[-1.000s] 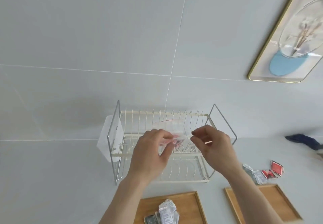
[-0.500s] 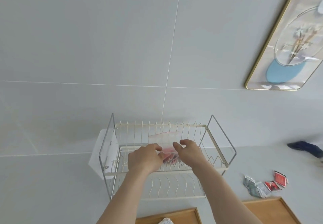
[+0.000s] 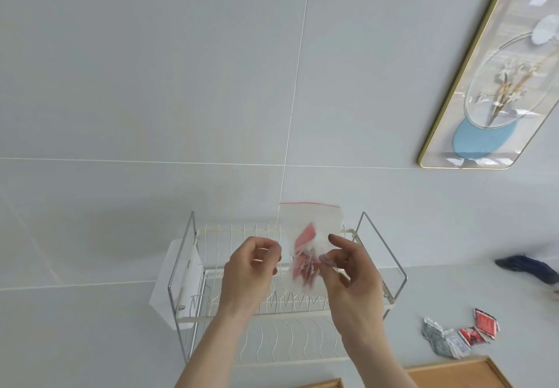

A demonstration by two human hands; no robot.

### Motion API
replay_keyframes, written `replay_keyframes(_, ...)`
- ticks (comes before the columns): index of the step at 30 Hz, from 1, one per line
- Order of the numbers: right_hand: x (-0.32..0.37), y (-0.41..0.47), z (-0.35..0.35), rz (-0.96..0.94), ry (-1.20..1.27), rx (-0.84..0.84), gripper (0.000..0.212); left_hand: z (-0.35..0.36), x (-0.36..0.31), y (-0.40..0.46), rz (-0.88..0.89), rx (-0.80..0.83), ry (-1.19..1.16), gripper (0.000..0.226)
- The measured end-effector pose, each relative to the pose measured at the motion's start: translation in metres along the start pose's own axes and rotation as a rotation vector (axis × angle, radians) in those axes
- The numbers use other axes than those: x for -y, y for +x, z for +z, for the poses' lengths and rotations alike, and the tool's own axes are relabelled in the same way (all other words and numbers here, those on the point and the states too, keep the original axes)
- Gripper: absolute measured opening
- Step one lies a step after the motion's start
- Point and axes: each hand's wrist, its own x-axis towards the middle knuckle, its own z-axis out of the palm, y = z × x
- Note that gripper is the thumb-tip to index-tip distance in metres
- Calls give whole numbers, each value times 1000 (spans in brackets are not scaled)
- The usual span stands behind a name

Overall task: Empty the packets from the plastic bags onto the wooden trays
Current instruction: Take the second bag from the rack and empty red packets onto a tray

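Right hand (image 3: 351,269) pinching plastic bag (image 3: 314,230), red packets (image 3: 305,262) inside, print illegible

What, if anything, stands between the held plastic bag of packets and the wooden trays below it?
The plastic bag is held above the dish rack, whose wire tiers lie under it. The wooden trays sit nearer the person, past the rack's front edge; nothing else visible blocks the way.
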Motion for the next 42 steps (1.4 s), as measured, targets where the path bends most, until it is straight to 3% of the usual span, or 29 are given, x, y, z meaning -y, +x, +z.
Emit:
replay_keyframes(4,6,-42,-12,-274,-86,-24,44,3,-34,-23,-68,197,-278,42)
replay_keyframes(7,-4,-65,-22,-528,-237,-22,29,5,-40,-35,-214,316,-231,65)
replay_keyframes(10,-17,-86,-32,-753,-444,17,22,7,-33,-45,-358,375,-160,68)
replay_keyframes(13,-27,-107,-40,-801,-526,27,42,10,-17,-57,-407,423,-129,56)
replay_keyframes(15,-30,-119,-45,-841,-604,22,36,10,-7,-68,-432,466,-102,50)
replay_keyframes(20,-40,-150,-55,-818,-722,20,34,4,19,-92,-619,555,-62,75)
replay_keyframes(24,-45,-166,-56,-872,-755,87,37,1,46,-98,-609,606,122,53)
replay_keyframes(26,-49,-168,-58,-911,-784,145,36,-4,56,-99,-639,606,116,31)
replay_keyframes(28,-59,-167,-60,-921,-793,161,36,-8,62,-102,-647,581,87,23)
replay_keyframes(31,-79,-165,-61,-793,-773,221,33,-7,69,-103,-581,508,7,32)
replay_keyframes(34,-89,-166,-72,-377,-686,422,11,-3,73,-104,-456,432,-24,39)
replay_keyframes(35,-91,-165,-79,-227,-623,449,16,-1,73,-105,-411,423,-11,36)
replay_keyframes(39,-90,-139,-96,285,-255,232,33,19,68,-119,-343,433,-56,18)
replay_keyframes(42,-79,-113,-98,472,-119,164,18,44,64,-128,-309,416,-80,24)
